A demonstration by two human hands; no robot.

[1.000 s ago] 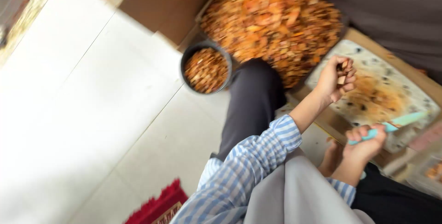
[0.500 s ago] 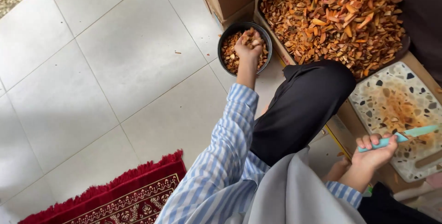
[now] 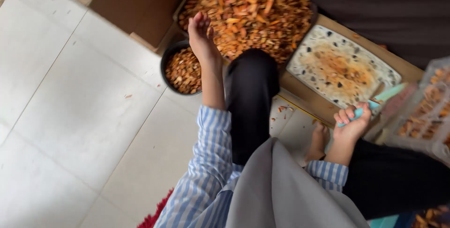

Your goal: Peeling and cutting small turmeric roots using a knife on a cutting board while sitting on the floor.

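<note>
My left hand [image 3: 202, 34] is raised with fingers apart and holds nothing, hovering between a small dark bowl [image 3: 168, 57] of orange-brown pieces and a big tray [image 3: 183, 3] heaped with the same pieces. My right hand [image 3: 351, 122] grips the handle of a teal knife [image 3: 386, 95], its blade lying at the corner of a speckled cutting board [image 3: 309, 52] stained orange in the middle. Both forearms wear blue striped sleeves. My knee in black cloth rises between the hands.
A brown cardboard box [image 3: 136, 5] stands left of the tray. A clear plastic container [image 3: 422, 110] with orange pieces sits at the right. White floor tiles [image 3: 70, 115] spread to the left, with a red rug edge [image 3: 152, 216] at the bottom. My bare foot [image 3: 318, 141] rests near the board.
My left hand has lifted out of the dark bowl and moved toward the heaped tray, fingers spread. The right hand keeps the knife beside the board. The camera shifted.
</note>
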